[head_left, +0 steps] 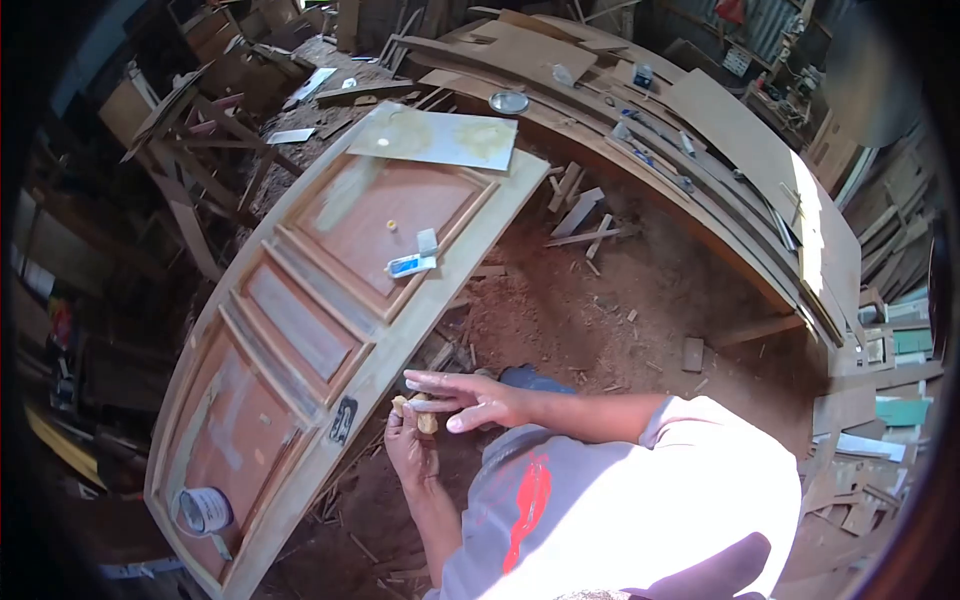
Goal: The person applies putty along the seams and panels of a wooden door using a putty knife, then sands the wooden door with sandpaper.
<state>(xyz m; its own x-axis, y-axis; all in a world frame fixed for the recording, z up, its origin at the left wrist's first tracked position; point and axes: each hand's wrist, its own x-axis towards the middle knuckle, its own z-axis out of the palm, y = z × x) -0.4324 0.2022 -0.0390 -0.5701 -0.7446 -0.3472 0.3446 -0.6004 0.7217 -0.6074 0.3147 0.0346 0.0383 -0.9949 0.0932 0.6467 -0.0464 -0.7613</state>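
Note:
My left hand (412,455) is closed around a small yellowish-tan lump (427,421), whose kind I cannot make out. My right hand (480,400) lies across the top of it with fingers stretched out, and pale residue marks its fingertips. Both hands are just beside the near edge of a panelled wooden door (400,355), close to its dark lock plate (343,420). Pale smears mark the door's recessed panels. A small blue-and-white box (411,265) and a yellowish cap (392,226) rest on the upper panel.
A white tub (203,510) stands on the door's lower end; a stained white board (440,137) lies across its upper end. Beyond is a long workbench (640,170) with boards, tools and a round lid (509,102). Wood scraps (590,220) litter the dirt floor.

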